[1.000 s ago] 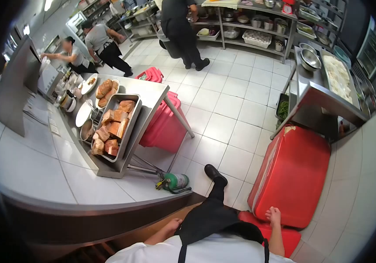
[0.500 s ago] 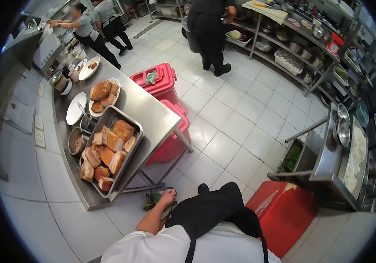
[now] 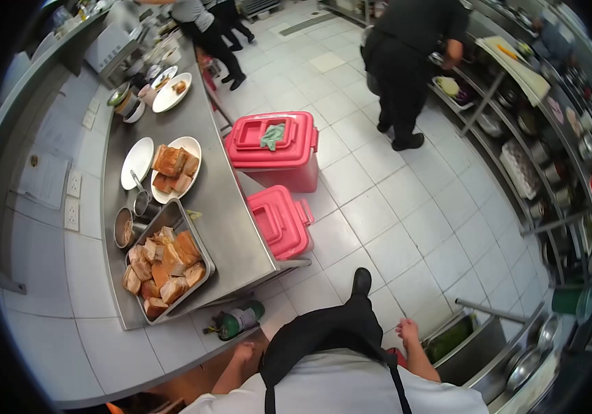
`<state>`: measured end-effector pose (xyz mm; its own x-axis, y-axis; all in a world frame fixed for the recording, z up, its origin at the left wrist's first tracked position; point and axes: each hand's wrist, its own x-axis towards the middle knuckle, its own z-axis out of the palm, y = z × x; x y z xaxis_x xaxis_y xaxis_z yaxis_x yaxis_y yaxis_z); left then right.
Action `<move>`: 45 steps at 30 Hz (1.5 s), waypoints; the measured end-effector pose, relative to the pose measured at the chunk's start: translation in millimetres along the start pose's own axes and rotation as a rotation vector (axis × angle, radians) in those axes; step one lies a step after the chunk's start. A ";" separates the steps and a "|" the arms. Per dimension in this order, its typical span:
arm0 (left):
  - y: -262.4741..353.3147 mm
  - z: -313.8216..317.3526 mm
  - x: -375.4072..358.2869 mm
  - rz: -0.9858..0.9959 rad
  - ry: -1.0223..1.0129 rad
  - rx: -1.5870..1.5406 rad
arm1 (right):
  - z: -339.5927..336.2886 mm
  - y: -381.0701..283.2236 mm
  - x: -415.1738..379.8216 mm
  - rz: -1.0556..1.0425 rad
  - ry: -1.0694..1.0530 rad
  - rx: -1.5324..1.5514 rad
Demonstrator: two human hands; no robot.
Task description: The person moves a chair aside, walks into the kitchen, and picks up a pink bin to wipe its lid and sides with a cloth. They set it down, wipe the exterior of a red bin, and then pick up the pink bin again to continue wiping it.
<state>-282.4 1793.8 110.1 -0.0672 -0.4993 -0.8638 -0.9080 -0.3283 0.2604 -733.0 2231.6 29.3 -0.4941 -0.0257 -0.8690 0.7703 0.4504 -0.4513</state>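
Note:
My left hand [image 3: 243,352] hangs at my side, fingers curled in with nothing visible in them. Beside it, a green cylinder with a pale label [image 3: 241,319] lies by the steel table's [image 3: 237,276] near end. My right hand [image 3: 407,331] is low on the other side, empty, its fingers slightly apart. On the table, a metal tray [image 3: 204,274] holds several chunks of browned cooked meat [image 3: 172,259]. Behind it, an oval white plate [image 3: 194,148] carries more browned meat blocks [image 3: 170,162]. Neither hand touches the tray or plate.
Two red lidded bins [image 3: 268,169] stand along the table's right side, a green cloth [image 3: 272,136] on one. A person in dark clothes [image 3: 406,69] stands by the shelving [image 3: 489,90]. Metal bowls [image 3: 522,369] and a bin of greens [image 3: 451,338] are at lower right.
My view has turned and moved forward along the table. My right hand has come into view. The red box at lower right is now mostly hidden, and the person in dark clothes appears farther right.

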 end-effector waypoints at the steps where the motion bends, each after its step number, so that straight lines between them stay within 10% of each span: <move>1: 1.6 12.8 -15.9 -0.063 -0.031 -0.234 | -10.6 -39.5 12.4 -0.010 0.005 0.045; 15: 6.2 191.0 -169.1 -0.182 0.180 -0.783 | 71.6 -249.8 112.3 -0.271 -0.285 -0.476; 30: -118.0 324.8 -189.7 -0.280 0.351 -1.348 | 111.6 -199.9 43.7 -0.758 -0.428 -1.547; 45: -143.3 354.0 -157.1 -0.313 0.242 -1.423 | 121.7 -216.8 -39.0 -0.647 -0.538 -1.326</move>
<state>-288.1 2203.1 55.7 0.2498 -0.3331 -0.9092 0.2978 -0.8670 0.3995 -831.6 2026.4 136.4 -0.1688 -0.6897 -0.7042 -0.5393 0.6626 -0.5197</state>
